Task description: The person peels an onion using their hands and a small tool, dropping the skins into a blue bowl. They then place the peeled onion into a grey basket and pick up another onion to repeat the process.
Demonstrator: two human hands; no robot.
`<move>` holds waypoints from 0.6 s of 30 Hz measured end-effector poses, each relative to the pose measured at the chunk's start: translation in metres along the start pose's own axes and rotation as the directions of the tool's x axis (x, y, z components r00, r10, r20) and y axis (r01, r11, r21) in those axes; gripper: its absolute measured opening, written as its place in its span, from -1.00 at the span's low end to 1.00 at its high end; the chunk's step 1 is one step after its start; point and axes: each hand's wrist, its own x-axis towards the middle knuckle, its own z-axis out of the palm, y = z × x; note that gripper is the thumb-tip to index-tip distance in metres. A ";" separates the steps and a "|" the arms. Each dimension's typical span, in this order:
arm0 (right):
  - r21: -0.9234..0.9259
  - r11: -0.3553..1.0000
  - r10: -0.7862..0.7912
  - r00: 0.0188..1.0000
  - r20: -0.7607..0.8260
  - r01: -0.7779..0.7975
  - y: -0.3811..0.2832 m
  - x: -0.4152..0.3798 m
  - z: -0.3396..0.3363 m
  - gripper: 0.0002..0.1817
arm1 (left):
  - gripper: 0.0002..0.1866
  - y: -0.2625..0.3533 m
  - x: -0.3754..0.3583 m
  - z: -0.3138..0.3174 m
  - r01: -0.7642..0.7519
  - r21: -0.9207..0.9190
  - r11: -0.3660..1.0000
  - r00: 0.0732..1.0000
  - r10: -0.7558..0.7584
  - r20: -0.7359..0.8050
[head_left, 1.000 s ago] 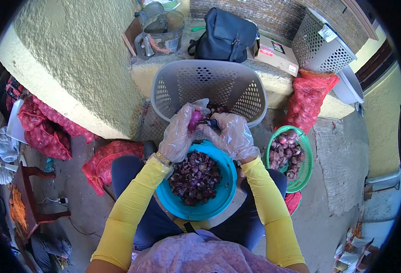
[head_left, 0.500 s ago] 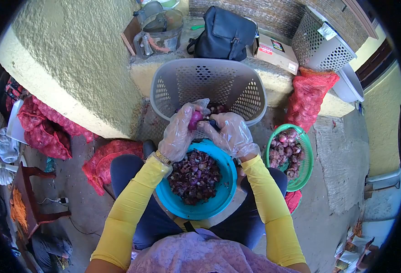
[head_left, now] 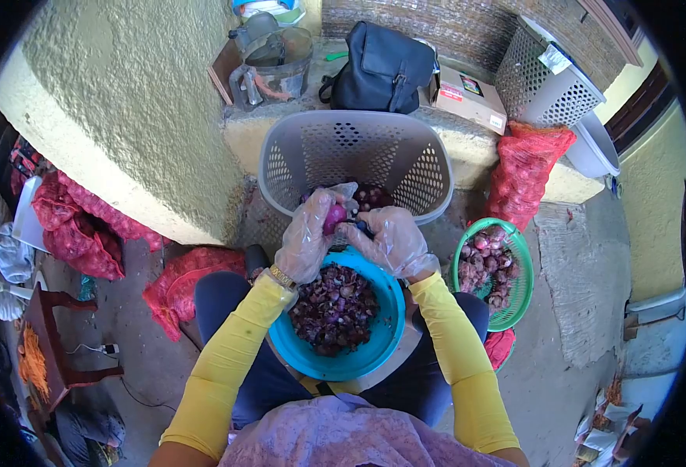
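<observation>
Grasping a purple onion [head_left: 333, 219] in the left grip [head_left: 305, 237], on the side toward the right grip [head_left: 393, 237]. Closed in the right grip around a dark tool [head_left: 364, 224], just beside the onion; cannot tell its kind, seeing it mostly covered by the fingers, nor whether touching the onion with it. Wearing clear gloves on both grips, a gold watch [head_left: 283, 277] at the wrist just behind the left grip, and yellow sleeves [head_left: 230, 342] farther back along both arms.

Holding both grips around the far rim of a blue basin [head_left: 393, 315], set bodyward of them between the legs and heaped with dark onion skins [head_left: 335, 311]. Facing a grey basket [head_left: 358, 152] just beyond both grips, with more onions [head_left: 372, 196] lying low inside.

Having a green basket [head_left: 526, 288] right of the right grip, apart from it, with small onions [head_left: 487, 268] inside. Seeing a red sack [head_left: 526, 175] farther ahead on that same side, and another sack [head_left: 191, 280] lying left of the left grip, on the floor [head_left: 529, 405]. Well ahead of both grips, past the grey basket, facing a black bag [head_left: 385, 66] on a ledge [head_left: 467, 148], between a bucket [head_left: 288, 82] and a box [head_left: 471, 101].
</observation>
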 end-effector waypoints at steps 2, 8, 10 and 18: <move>-0.055 0.998 -0.024 0.999 -0.033 0.023 0.002 -0.001 0.004 -0.47 | -0.54 -0.002 0.000 0.001 0.007 0.070 0.998 0.999 -0.004 -0.036; -0.207 0.978 -0.044 0.997 -0.061 0.031 -0.005 0.003 0.011 -0.43 | -0.50 -0.015 0.005 -0.004 0.086 0.127 0.988 0.990 -0.070 -0.122; -0.185 0.981 -0.064 0.995 -0.075 0.049 -0.005 0.004 0.016 -0.42 | -0.49 -0.019 0.009 0.001 0.013 -0.072 0.997 0.997 -0.018 -0.081; -0.056 0.998 -0.023 1.000 0.002 0.023 -0.003 0.006 -0.007 -0.57 | -0.55 -0.006 0.021 -0.018 0.018 -0.434 0.901 0.986 -0.089 -0.143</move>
